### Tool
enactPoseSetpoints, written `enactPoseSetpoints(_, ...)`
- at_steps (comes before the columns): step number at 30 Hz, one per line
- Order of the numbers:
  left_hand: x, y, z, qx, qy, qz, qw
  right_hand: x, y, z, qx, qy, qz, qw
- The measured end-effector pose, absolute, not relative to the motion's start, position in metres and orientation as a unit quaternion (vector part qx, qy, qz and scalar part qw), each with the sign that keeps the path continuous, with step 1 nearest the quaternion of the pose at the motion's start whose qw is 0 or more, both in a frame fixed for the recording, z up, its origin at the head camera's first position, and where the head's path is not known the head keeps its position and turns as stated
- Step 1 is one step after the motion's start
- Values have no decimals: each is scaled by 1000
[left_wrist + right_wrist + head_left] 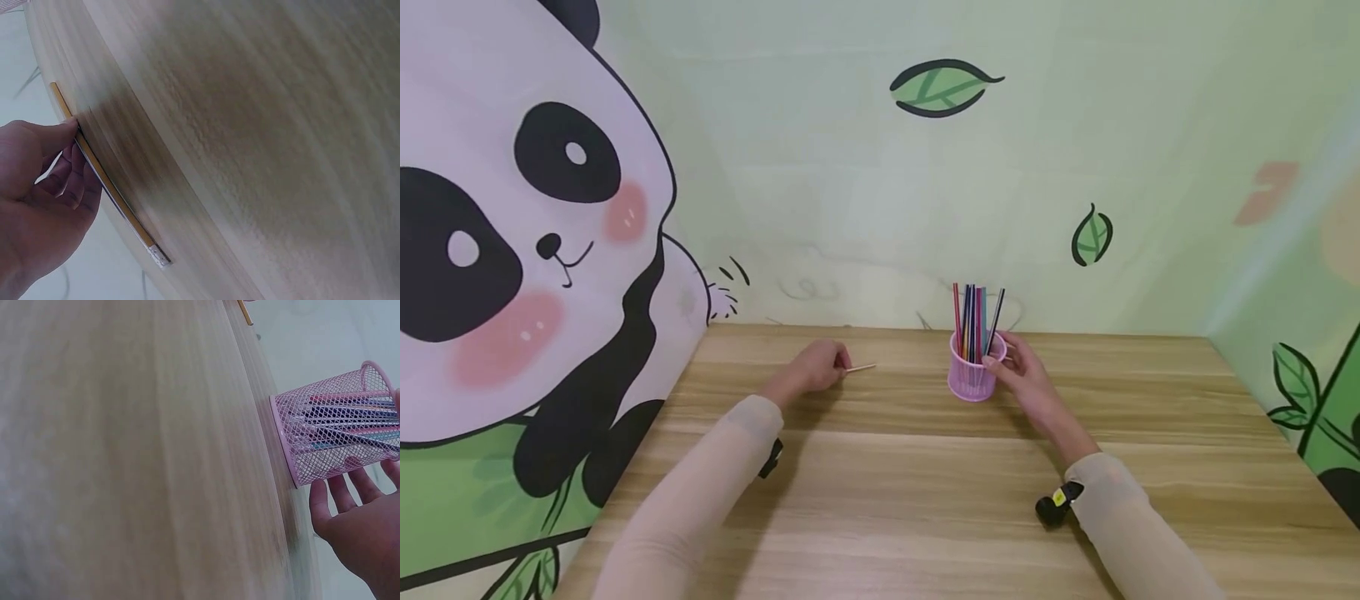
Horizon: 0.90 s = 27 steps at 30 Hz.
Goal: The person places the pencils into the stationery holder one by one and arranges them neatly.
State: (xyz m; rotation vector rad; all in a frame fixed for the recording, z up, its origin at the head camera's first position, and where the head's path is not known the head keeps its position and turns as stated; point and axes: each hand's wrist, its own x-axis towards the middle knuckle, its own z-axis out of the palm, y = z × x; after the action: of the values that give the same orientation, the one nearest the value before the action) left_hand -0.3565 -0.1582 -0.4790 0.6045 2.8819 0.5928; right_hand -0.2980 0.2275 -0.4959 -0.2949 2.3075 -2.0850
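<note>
Between its thumb and fingers my left hand (816, 367) pinches a yellow pencil (114, 189), whose pale eraser end shows in the left wrist view. The pencil is at the table's surface; whether it touches the wood I cannot tell. To the right, a pink mesh pencil holder (961, 383) stands upright on the table. Several pencils (973, 321) in dark, red and teal colours stick up out of it. My right hand (1028, 379) holds the holder from its right side, thumb near the rim, with the fingers spread along the mesh (331, 467).
The wooden table (910, 500) reaches back to a pale green wall (820, 208) with painted leaves. A large painted panda (490, 225) covers the wall at the left. A small black device (1052, 510) is strapped at the right wrist.
</note>
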Motion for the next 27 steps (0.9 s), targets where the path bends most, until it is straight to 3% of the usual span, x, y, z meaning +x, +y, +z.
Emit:
enactPoseSetpoints(12, -352, -159, -467, 235, 940, 236, 74, -293, 225, -495, -95, 741, -665, 13)
enactPoseSetpoints(20, -346, -126, -414, 319, 908, 271, 0, -295, 225, -492, -93, 744, -662, 9)
enactPoseSetpoints(27, -331, -93, -365, 368, 875, 314, -25, -297, 226, -493, -96, 744, -661, 12)
